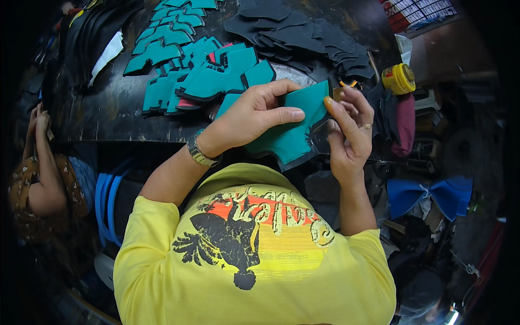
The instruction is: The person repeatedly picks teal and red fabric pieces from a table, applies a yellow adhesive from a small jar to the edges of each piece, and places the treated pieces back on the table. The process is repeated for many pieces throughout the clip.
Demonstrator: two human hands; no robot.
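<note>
My left hand [260, 114] grips a teal cut fabric piece [284, 138] with a black border, thumb on top and fingers beneath. It looks like a shoe upper part. At its right-hand edge, my right hand [351, 127] has the index fingertip against the border; that tip is coated yellow-brown. The right thumb is apart from the index finger, the other fingers are loosely bent, and nothing shows gripped between them. Just beyond my left hand lies a heap of similar teal pieces [216, 76], with some red showing among them.
On the dark worktable [114, 122], more teal pieces [162, 46] lie in an overlapping row beside black cut pieces [303, 35]. A yellow tub [398, 79] stands by the right edge, above a maroon cloth [404, 124]. Another person's arms [46, 168] and a blue chair [108, 200] are at left.
</note>
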